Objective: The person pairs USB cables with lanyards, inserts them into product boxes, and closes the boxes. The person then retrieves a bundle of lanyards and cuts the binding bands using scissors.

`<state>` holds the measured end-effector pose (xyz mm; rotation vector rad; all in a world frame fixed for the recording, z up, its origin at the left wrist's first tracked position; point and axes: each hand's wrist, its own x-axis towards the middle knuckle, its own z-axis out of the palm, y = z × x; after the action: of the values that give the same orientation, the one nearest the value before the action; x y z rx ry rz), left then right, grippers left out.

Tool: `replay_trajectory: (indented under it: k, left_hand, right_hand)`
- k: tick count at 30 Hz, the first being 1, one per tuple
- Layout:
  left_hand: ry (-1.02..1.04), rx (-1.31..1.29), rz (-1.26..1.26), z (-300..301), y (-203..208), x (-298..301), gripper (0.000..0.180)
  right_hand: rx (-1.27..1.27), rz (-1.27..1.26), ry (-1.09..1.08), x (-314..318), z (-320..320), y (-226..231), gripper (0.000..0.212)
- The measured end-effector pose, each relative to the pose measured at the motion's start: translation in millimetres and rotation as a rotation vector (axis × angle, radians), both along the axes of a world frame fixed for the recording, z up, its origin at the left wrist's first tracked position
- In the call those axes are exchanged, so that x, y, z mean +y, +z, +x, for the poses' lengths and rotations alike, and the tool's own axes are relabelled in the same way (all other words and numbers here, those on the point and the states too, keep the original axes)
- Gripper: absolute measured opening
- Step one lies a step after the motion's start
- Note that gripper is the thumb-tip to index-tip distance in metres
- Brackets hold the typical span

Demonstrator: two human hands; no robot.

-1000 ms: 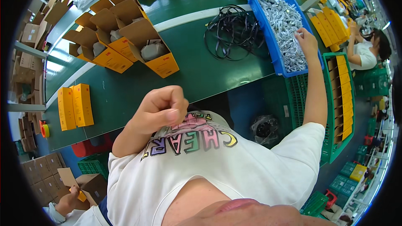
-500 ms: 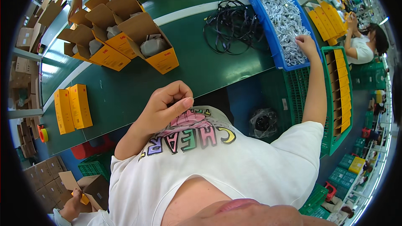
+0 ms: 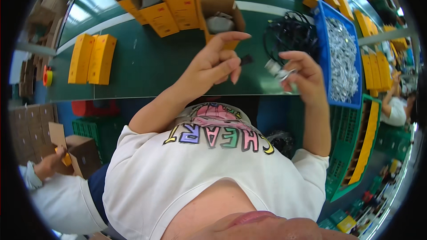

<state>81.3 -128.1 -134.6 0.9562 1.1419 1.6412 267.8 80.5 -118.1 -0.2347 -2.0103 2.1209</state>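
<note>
Picking seems done: our right hand (image 3: 306, 79) leaves the tray (image 3: 344, 104), pinching a white bundle (image 3: 273, 67). Our half-curled left hand (image 3: 210, 63) holds a black strip (image 3: 246, 59).

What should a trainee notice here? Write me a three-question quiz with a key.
1. Which hand holds the white bundle?
2. True or false: the black cords lie to the left of the blue tray in the picture.
3. How many closed yellow boxes sit at the left part of the table?

Key:
1. The right hand.
2. True.
3. Two.
</note>
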Motion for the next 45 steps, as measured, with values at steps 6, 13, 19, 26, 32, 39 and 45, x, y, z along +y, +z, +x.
replay_trajectory:
  k: [6,13,19,26,32,39,45]
  left_hand:
    - [0.029,-0.015,0.091,13,-12,-10,0.040]
    - [0.528,1.061,0.085,12,-14,-35,0.009]
    - [0.359,1.360,0.229,12,-34,-32,0.015]
    - [0.370,1.248,0.282,23,-23,-31,0.018]
    - [0.277,1.122,0.100,5,-21,-30,0.017]
    - [0.336,0.627,0.246,-13,-22,-19,0.024]
    - [0.725,0.918,-0.024,-81,24,22,0.043]
  right_hand:
    - [0.208,-0.097,0.126,-65,-50,-10,0.024]
    - [0.260,1.046,0.220,-42,-62,6,0.009]
    - [0.125,0.654,0.163,-45,-55,10,0.015]
    - [0.245,0.056,-0.128,-71,-52,2,0.012]
    - [0.117,0.934,0.346,-54,-56,12,0.009]
    - [0.399,0.101,0.178,-46,-73,2,0.018]
    - [0.354,0.232,0.066,-27,-109,36,0.023]
